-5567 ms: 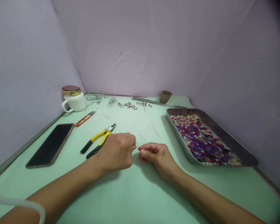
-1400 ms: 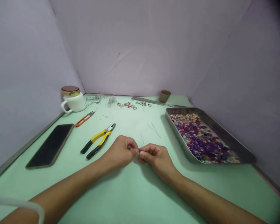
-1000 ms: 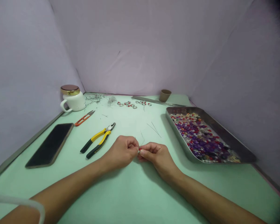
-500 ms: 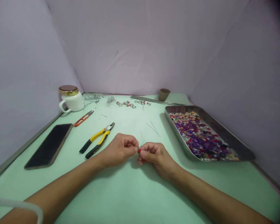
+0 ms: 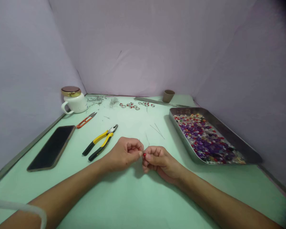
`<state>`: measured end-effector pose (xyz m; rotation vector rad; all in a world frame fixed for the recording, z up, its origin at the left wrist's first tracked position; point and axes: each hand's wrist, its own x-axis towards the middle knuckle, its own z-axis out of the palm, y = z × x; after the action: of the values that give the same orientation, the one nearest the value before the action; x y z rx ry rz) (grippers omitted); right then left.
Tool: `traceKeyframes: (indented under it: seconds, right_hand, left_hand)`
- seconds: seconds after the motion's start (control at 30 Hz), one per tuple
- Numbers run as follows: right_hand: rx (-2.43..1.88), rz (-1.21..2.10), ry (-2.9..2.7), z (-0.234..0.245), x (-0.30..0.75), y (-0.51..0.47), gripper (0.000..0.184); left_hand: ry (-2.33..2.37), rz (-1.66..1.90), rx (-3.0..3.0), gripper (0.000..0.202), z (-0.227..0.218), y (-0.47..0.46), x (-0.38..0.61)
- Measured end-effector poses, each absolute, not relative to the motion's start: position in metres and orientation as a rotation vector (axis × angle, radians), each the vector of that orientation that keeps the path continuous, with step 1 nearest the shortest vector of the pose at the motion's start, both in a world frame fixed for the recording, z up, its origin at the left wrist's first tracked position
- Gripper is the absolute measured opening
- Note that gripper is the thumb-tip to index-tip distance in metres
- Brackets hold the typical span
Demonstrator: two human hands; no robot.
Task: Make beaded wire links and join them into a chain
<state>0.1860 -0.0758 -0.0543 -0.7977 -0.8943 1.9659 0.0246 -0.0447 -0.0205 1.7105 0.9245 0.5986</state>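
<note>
Over the middle of the green table, my left hand pinches a thin wire between thumb and forefinger. My right hand faces it, with thumb and fingertips closed on a small red bead. The two sets of fingertips nearly meet at the bead, and thin wire ends stick up above them. Whether the wire runs through the bead is too small to tell. Left of my left hand lie combination pliers with yellow and black handles, jaws pointing away from me.
A metal tray of mixed beads stands on the right. On the left lie a phone and orange thread snips, with a lidded white mug behind. Beaded wire pieces, wire tangles and a brown cup sit at the back.
The view has shifted slightly. Both hands keep their pinches; the left fingertips have drawn a little away from the bead, and the wire between them shows more.
</note>
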Motion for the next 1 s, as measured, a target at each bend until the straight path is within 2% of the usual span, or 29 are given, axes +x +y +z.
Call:
traceKeyframes:
  seconds: [0.17,0.4,0.57,0.83,1.0]
  right_hand:
    - [-0.838,1.857,-0.925,-0.056,0.183,-0.074,0.017]
    - [-0.902,1.681,-0.912,-0.056,0.187,-0.071,0.027]
    - [-0.929,1.718,-1.021,-0.059,0.187,-0.072,0.023]
    - [-1.055,1.562,-1.172,-0.05,0.184,-0.076,0.014]
    - [-1.076,1.582,-1.197,-0.048,0.186,-0.075,0.02]
  left_hand:
    - [0.955,0.613,1.633,0.006,-0.023,-0.04,0.024]
    - [1.019,0.707,1.357,0.008,-0.03,-0.031,0.022]
    - [0.988,0.705,1.344,0.008,-0.033,-0.032,0.022]
    - [0.933,0.636,1.376,0.007,-0.029,-0.036,0.023]
    - [0.978,0.626,1.467,0.006,-0.028,-0.036,0.022]
